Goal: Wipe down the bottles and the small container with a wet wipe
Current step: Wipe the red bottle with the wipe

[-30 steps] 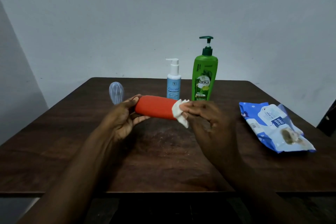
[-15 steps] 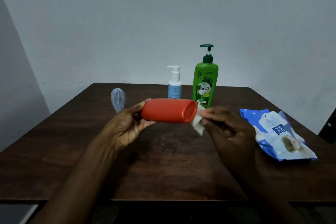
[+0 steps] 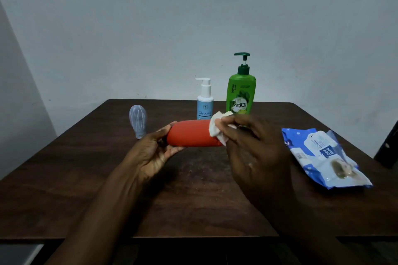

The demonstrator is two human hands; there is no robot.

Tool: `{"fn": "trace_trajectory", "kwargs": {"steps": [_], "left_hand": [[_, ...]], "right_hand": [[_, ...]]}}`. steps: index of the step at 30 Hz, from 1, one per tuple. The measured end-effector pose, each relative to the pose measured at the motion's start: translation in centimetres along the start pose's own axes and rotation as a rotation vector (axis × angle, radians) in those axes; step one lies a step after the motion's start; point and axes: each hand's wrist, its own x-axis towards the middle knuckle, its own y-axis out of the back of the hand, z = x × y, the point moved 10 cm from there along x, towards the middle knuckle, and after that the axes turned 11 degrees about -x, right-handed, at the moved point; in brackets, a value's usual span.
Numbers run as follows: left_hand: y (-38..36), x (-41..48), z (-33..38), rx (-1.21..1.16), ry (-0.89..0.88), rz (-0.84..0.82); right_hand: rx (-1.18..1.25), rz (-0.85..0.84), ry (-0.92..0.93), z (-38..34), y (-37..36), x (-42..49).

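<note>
Wiping with the right hand [image 3: 254, 150] at one end of the red bottle [image 3: 191, 135].
Pinches the wet wipe [image 3: 217, 130] in curled fingers against the bottle's right end; grips the other end with the left hand [image 3: 153, 152], thumb and fingers around it, level above the table [image 3: 107, 178]. Seems best to roll the bottle with the left while sliding the wipe along its length. Behind, upright: small container [image 3: 138, 121], white pump bottle [image 3: 204, 101], green pump bottle [image 3: 240, 90].

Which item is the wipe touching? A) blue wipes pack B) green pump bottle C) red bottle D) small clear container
C: the right hand holds the wipe against one end of the red bottle, which the left hand holds sideways by the other end.
</note>
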Motion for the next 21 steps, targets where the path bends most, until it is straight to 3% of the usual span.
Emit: {"fn": "trace_trajectory", "kwargs": {"steps": [4,6,21], "left_hand": [[0.1,0.2,-0.1,-0.027,-0.001,-0.003],[0.0,0.1,-0.2,-0.021,0.003,-0.01],[0.4,0.8,0.6,-0.035,-0.062,-0.012]], "right_hand": [[0.041,0.013,0.138,-1.4,0.0,-1.2],[0.092,0.014,0.122,-0.7,0.4,-1.4],[0.408,-0.068,-0.412,4.3,-1.3,0.6]]}}
